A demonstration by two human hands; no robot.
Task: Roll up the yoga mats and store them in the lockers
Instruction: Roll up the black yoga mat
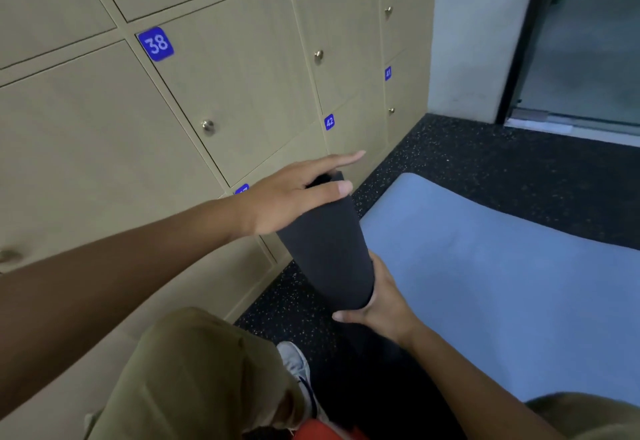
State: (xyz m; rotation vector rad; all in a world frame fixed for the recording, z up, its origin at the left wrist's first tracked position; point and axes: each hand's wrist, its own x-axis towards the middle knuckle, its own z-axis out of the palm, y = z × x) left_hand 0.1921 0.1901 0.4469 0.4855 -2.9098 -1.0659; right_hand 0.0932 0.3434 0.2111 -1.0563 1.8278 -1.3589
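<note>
While the dark rolled mat (325, 249) is held off the floor, its near end is cupped by the right hand (381, 301), fingers wrapped under the roll and thumb pressed along its lower edge, so it is gripped there. Just below those fingers an olive trouser knee (194, 363) and a grey shoe (296, 367) are seen over the speckled floor (485, 162). Beyond the right fingers the roll runs up and away to the left hand (294, 194), laid flat over the far end with fingers straight, index extended past the roll, thumb resting along its side; a pressing contact, not a clenched one. To the right of both sets of fingers a blue mat (502, 266) is laid out flat, not yet rolled. Past the left fingertips stand the lockers (104, 128): door 38 (225, 93), door 39 (332, 41), door 42 (356, 135), every door seen closed. Judged risks: since only a flat palm caps the far end, the roll could loosen or telescope; with no door opened, one hand would have to be freed for a knob (207, 126), and the roll could uncoil or drop then. A loose roll might also jam at the opening.
</note>
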